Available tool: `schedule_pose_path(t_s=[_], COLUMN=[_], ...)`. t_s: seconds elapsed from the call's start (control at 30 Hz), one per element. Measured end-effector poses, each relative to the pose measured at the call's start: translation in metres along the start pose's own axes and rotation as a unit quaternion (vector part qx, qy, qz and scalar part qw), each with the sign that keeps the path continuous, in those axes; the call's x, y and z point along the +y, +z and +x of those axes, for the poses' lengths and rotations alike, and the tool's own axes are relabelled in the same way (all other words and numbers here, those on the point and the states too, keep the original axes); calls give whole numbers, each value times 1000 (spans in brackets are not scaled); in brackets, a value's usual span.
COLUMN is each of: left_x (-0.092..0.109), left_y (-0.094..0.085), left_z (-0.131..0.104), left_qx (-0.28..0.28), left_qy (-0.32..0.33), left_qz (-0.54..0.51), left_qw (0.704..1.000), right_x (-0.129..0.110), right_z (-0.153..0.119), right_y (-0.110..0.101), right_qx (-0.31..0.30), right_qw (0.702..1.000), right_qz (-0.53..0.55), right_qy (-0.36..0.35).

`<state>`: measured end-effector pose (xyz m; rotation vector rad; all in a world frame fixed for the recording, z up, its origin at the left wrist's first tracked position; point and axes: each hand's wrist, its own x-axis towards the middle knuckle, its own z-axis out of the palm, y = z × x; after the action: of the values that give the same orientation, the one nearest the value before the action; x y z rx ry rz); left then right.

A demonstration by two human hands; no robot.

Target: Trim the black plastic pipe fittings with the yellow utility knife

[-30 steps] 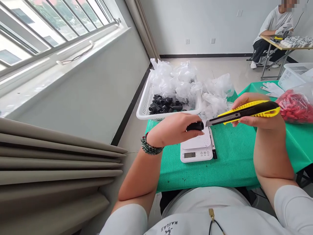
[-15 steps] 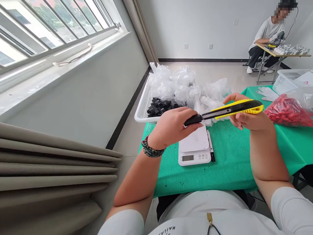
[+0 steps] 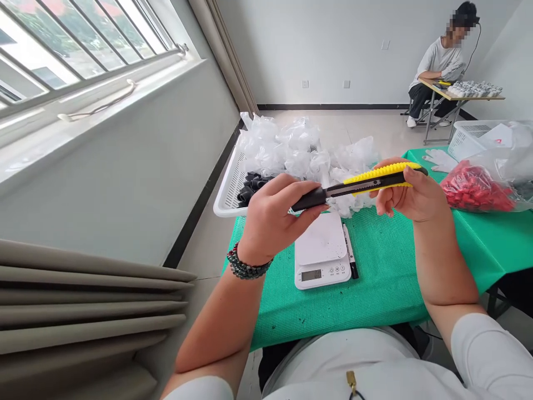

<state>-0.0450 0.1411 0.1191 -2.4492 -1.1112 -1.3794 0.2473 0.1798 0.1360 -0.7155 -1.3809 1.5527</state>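
Observation:
My left hand (image 3: 277,216) pinches a black rubber-like piece (image 3: 310,199) between thumb and fingers. The blade end of a yellow and black utility knife (image 3: 375,180) meets or enters the right end of that piece; how deep is hidden. My right hand (image 3: 410,194) grips the knife's handle, thumb on its near side. Below the hands a white digital scale (image 3: 322,244) lies on the green cloth (image 3: 387,266), its pan bare. A marker (image 3: 350,253) lies along the scale's right side.
Beyond my hands, a white basket (image 3: 227,189) holds clear plastic bags (image 3: 300,139) and black pieces (image 3: 250,186). To the right are a bag of red pieces (image 3: 477,186), a glove (image 3: 441,159) and another basket (image 3: 470,139). A person (image 3: 441,64) sits at a far table.
The knife has turned in my right hand, and my right thumb now presses on its handle. The view has shifted slightly. My left hand still holds the black piece.

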Motion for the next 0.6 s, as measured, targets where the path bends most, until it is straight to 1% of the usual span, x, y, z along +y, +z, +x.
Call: schedule_pose_path(t_s=[0.1, 0.2, 0.33, 0.4, 0.5, 0.6], left_x=[2, 5, 7, 7, 9, 13], left_y=[0, -1, -3, -6, -10, -12], left_z=[0, 1, 1, 2, 4, 5], left_qx=[20, 12, -19, -45, -81, -104], left_qy=[19, 11, -27, -46, -64, -104], left_qz=[-14, -37, -40, -59, -127, -212], left_qw=[1000, 999, 999, 996, 987, 966], right_x=[2, 3, 5, 7, 11, 14], right_z=[0, 0, 1, 2, 5, 7], right_y=[-2, -1, -1, -2, -6, -8], right_qx=[13, 11, -7, -16, -38, -50], right_qw=[1000, 1000, 998, 997, 994, 993], right_qz=[-2, -9, -23, -27, -30, -47], right_qy=[-7, -25, -61, -76, -95, -95])
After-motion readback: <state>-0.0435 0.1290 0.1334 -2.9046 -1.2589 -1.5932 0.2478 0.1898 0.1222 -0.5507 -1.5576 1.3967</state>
